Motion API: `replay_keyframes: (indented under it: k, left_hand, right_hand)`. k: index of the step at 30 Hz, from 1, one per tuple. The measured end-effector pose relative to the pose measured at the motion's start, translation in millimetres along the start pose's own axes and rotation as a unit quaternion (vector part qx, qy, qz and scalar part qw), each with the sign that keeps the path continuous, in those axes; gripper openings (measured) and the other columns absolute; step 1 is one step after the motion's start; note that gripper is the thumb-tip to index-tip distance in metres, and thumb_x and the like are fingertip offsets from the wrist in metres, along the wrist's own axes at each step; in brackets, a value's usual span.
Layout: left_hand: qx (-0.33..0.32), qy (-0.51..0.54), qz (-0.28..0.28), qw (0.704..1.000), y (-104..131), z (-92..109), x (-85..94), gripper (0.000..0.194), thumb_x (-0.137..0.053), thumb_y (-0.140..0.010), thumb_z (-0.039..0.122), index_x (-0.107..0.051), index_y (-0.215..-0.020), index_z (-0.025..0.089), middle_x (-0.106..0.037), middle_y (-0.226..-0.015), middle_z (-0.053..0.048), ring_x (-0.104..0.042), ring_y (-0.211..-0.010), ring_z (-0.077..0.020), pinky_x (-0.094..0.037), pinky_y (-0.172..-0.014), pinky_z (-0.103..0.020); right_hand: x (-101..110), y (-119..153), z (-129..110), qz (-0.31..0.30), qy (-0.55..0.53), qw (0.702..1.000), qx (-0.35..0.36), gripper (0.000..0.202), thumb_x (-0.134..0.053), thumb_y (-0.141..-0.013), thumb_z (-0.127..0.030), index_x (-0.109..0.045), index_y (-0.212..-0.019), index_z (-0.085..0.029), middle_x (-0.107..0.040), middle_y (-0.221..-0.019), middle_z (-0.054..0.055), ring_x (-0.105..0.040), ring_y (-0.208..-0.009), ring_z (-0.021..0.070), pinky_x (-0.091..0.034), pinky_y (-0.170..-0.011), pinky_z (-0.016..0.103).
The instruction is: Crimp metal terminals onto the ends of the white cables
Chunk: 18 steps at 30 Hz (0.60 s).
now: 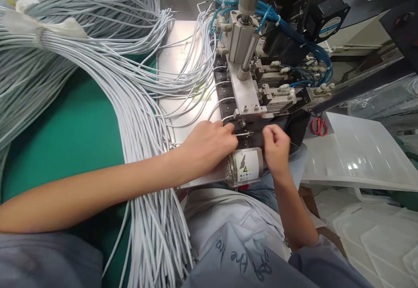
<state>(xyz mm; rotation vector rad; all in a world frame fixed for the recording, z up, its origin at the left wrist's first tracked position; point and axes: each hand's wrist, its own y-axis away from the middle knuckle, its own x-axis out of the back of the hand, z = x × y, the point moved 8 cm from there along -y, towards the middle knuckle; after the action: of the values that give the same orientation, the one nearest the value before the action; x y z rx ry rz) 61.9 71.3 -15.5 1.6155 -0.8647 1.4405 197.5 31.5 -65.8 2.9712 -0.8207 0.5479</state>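
Observation:
My left hand [212, 146] is closed on a white cable [242, 134] at the front of the machine's black fixture [225, 90]. The cable's stripped end, with thin wires showing, points right past the fingers. To the right of that end, my right hand [277, 146] is curled closed; whatever it pinches, if anything, is hidden. Several more white cables [227, 99] lie in the fixture behind my left hand. Above stands a pneumatic machine [243, 83] with a metal plate and cylinders. A pouch with a printed label [248, 166] sits just below, between both hands.
A large bundle of white cables [143, 131] fans over the green mat [81, 118] and the metal plate [176, 79]. Blue air hoses [287, 27] loop around the machine. Red-handled scissors [319, 126] lie at the right beside a white surface [362, 153].

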Motion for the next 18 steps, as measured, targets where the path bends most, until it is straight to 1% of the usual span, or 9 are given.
replay_keyframes:
  k: [2,4,5,6,8,10,13,16,18]
  left_hand:
    - [0.027,-0.002,-0.012,1.000,-1,-5,-2.8,0.021,-0.047,-0.079,0.004,-0.066,-0.076,0.013,-0.062,-0.077,-0.009,-0.059,-0.067,-0.0199,-0.031,-0.051,-0.029]
    - [0.069,-0.009,-0.021,0.997,-1,-12,-4.9,0.026,-0.042,-0.082,0.002,-0.066,-0.087,0.012,-0.063,-0.080,-0.011,-0.059,-0.069,-0.0204,-0.031,-0.053,-0.030]
    - [0.095,-0.010,-0.018,0.995,-1,-16,-4.7,0.028,-0.040,-0.083,0.002,-0.065,-0.092,0.011,-0.063,-0.082,-0.012,-0.059,-0.069,-0.0204,-0.030,-0.054,-0.029]
    - [0.108,-0.006,-0.016,0.994,-1,-19,-4.8,0.029,-0.039,-0.084,0.002,-0.064,-0.096,0.011,-0.064,-0.082,-0.012,-0.059,-0.070,-0.0202,-0.030,-0.054,-0.029]
    - [0.113,0.005,-0.015,0.993,-2,-20,-5.3,0.029,-0.039,-0.085,0.002,-0.064,-0.096,0.011,-0.064,-0.082,-0.012,-0.060,-0.074,-0.0200,-0.029,-0.056,-0.028]
    - [0.108,0.013,-0.013,0.994,-3,-20,-5.2,0.031,-0.038,-0.085,0.002,-0.065,-0.094,0.012,-0.064,-0.083,-0.012,-0.060,-0.077,-0.0206,-0.028,-0.057,-0.028]
    - [0.100,0.023,-0.007,0.995,-4,-21,-4.3,0.032,-0.036,-0.085,0.001,-0.067,-0.091,0.012,-0.064,-0.083,-0.013,-0.060,-0.078,-0.0221,-0.029,-0.057,-0.029]
    - [0.094,0.035,0.005,0.995,-6,-23,-4.8,0.032,-0.038,-0.083,0.001,-0.067,-0.087,0.012,-0.064,-0.081,-0.012,-0.060,-0.077,-0.0218,-0.031,-0.057,-0.029]
    - [0.084,0.068,0.027,0.994,-7,-25,-4.7,0.031,-0.040,-0.081,0.000,-0.068,-0.083,0.012,-0.064,-0.078,-0.011,-0.059,-0.076,-0.0202,-0.033,-0.059,-0.029]
  right_hand:
    - [16,28,-16,0.088,-0.033,0.995,0.020,0.021,-0.048,-0.086,-0.032,-0.049,-0.069,-0.021,-0.042,-0.062,-0.003,-0.038,-0.054,0.0109,-0.033,-0.052,0.025]
    - [14,60,-29,0.099,-0.071,0.992,0.036,0.021,-0.047,-0.087,-0.032,-0.050,-0.069,-0.022,-0.046,-0.061,-0.002,-0.042,-0.053,0.0121,-0.036,-0.052,0.026]
    - [1,74,-33,0.047,-0.062,0.996,0.034,0.019,-0.049,-0.086,-0.031,-0.054,-0.070,-0.022,-0.050,-0.061,-0.001,-0.047,-0.054,0.0132,-0.039,-0.053,0.027]
    - [-21,88,-35,-0.048,-0.052,0.997,0.025,0.016,-0.053,-0.084,-0.031,-0.058,-0.072,-0.022,-0.054,-0.061,0.000,-0.050,-0.054,0.0136,-0.041,-0.053,0.027]
    - [-67,118,-28,-0.238,-0.060,0.969,-0.022,0.017,-0.054,-0.084,-0.031,-0.064,-0.075,-0.020,-0.060,-0.061,0.000,-0.053,-0.053,0.0133,-0.044,-0.052,0.026]
    - [-100,142,-19,-0.347,-0.082,0.932,-0.070,0.021,-0.052,-0.085,-0.032,-0.066,-0.079,-0.019,-0.063,-0.062,0.001,-0.055,-0.051,0.0123,-0.045,-0.050,0.025]
    - [-117,147,-19,-0.339,-0.081,0.935,-0.056,0.020,-0.052,-0.086,-0.032,-0.066,-0.089,-0.018,-0.068,-0.072,0.003,-0.060,-0.056,0.0133,-0.049,-0.055,0.026]
    - [-117,134,-38,-0.283,-0.045,0.958,0.013,0.021,-0.051,-0.085,-0.025,-0.062,-0.102,-0.019,-0.070,-0.094,0.008,-0.064,-0.071,0.0165,-0.052,-0.067,0.030]
    - [-123,124,-49,-0.282,-0.025,0.959,0.016,0.020,-0.050,-0.084,-0.023,-0.059,-0.102,-0.020,-0.069,-0.096,0.009,-0.065,-0.074,0.0181,-0.051,-0.069,0.032]
